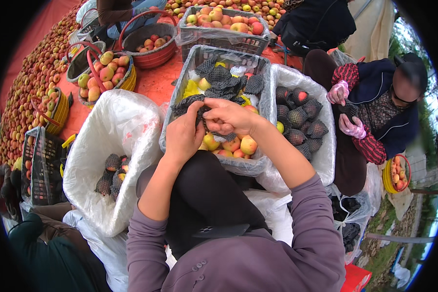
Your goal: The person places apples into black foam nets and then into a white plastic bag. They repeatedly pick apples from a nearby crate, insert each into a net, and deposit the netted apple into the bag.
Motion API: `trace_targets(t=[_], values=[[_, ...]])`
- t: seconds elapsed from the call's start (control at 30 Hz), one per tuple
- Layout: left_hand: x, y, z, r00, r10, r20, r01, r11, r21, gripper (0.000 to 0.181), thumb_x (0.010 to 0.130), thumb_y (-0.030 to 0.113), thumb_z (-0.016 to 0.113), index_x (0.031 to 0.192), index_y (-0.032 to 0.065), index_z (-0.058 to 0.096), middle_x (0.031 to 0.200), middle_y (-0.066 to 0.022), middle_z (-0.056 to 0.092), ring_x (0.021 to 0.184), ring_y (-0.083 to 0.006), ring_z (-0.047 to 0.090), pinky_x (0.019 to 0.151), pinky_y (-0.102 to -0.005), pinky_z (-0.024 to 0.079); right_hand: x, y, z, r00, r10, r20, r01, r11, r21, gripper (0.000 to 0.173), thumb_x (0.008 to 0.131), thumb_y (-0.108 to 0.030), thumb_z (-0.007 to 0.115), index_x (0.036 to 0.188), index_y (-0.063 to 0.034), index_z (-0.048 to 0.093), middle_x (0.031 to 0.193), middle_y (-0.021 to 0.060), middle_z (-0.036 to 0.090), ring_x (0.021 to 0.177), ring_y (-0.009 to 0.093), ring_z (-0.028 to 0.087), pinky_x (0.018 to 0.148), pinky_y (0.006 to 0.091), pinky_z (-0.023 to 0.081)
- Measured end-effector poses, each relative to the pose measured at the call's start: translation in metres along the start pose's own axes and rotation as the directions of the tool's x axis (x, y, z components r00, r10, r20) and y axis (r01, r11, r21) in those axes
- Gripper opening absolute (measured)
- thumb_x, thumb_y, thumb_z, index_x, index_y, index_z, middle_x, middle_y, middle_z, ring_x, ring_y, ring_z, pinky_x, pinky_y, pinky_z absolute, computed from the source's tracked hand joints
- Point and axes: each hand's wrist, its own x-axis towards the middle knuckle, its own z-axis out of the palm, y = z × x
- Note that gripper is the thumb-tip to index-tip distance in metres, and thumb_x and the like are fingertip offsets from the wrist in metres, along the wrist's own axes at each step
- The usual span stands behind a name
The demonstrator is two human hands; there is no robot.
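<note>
My left hand [184, 135] and my right hand [230, 116] meet over a plastic-lined crate [164, 127]. Between their fingers is a black foam net sleeve [200, 118], pinched by both hands. Whether anything sits inside the sleeve cannot be seen. Beneath my hands, the crate holds bare red-yellow apples [248, 145] and a heap of loose black foam nets [219, 78], with some yellow and white nets among them. To the right, a lined crate [328, 146] contains net-wrapped apples [297, 118]. On the left, a lined container [84, 160] has several wrapped apples [113, 175] at its bottom.
Beyond my crate stands a crate of bare apples [219, 22]. Baskets with apples [106, 75] stand at upper left, before a large apple pile [33, 95]. A co-worker in pink gloves [383, 102] sits at right holding a black net. Other people sit at lower left and at the top.
</note>
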Motion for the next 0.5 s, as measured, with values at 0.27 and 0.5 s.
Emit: trace_targets(t=[0.27,0.5], values=[[-0.003,0.004,0.002,0.999,0.048,0.019,-0.043,0.974,-0.224,0.046,0.076,0.002,0.060,0.119,0.0055,0.044,0.071,-0.0068,0.053,0.060,-0.0217,0.056,0.054,-0.0321,0.044,0.000,0.005,0.013,0.833,-0.489,-0.259,0.547,0.797,0.256,0.028,0.085,-0.004,0.051,0.113,-0.0030,0.047,0.111,0.0093,0.053,0.102,0.017,0.053,0.090,0.0310,0.042],[0.005,-0.002,-0.009,0.973,-0.214,0.085,0.229,0.874,-0.428,0.037,0.083,0.000,0.055,0.118,0.0034,0.044,0.068,-0.0013,0.049,0.058,-0.0075,0.046,0.054,-0.0223,0.037,-0.054,0.137,-0.065,0.874,-0.405,-0.267,-0.375,-0.214,-0.902,0.028,0.067,-0.012,0.062,0.093,-0.0056,0.055,0.093,0.0168,0.055,0.087,0.032,0.056,0.076,0.0409,0.047]])
